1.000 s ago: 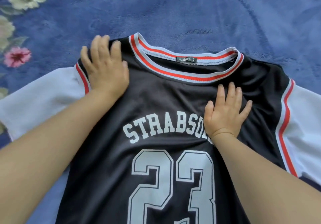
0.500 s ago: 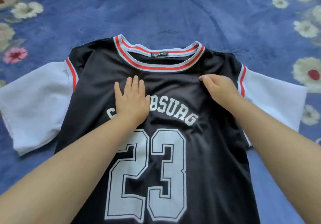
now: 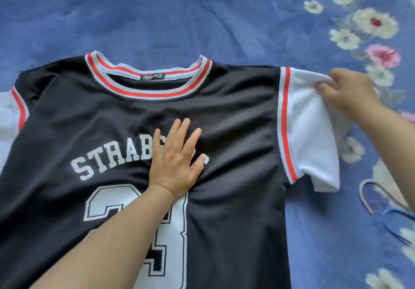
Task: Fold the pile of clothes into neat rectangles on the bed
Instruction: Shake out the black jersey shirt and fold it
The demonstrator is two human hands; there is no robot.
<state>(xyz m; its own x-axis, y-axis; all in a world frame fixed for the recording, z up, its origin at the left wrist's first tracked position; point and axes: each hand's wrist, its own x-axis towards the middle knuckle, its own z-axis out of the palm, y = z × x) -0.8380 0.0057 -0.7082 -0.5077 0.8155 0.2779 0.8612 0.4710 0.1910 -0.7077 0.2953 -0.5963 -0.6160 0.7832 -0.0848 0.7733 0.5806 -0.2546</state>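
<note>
A black jersey [image 3: 235,136] with white sleeves, a red-and-white striped collar and white lettering over the number 23 lies face up on the bed. My left hand [image 3: 177,160] presses flat on its chest, fingers straight, covering part of the lettering. My right hand [image 3: 345,89] pinches the top edge of the right white sleeve [image 3: 312,136] and lifts it a little off the bed. The left white sleeve [image 3: 6,120] is cut off by the left edge of the view.
The bed is covered by a blue blanket [image 3: 179,12] with white and pink flowers along the right side. A grey hanger hook [image 3: 368,196] and a blue hanger [image 3: 395,223] lie on the blanket at the lower right, close to the jersey's side.
My right hand left the jersey's chest, moved right and took hold of the right sleeve. My left hand slid from the left shoulder to the middle of the chest.
</note>
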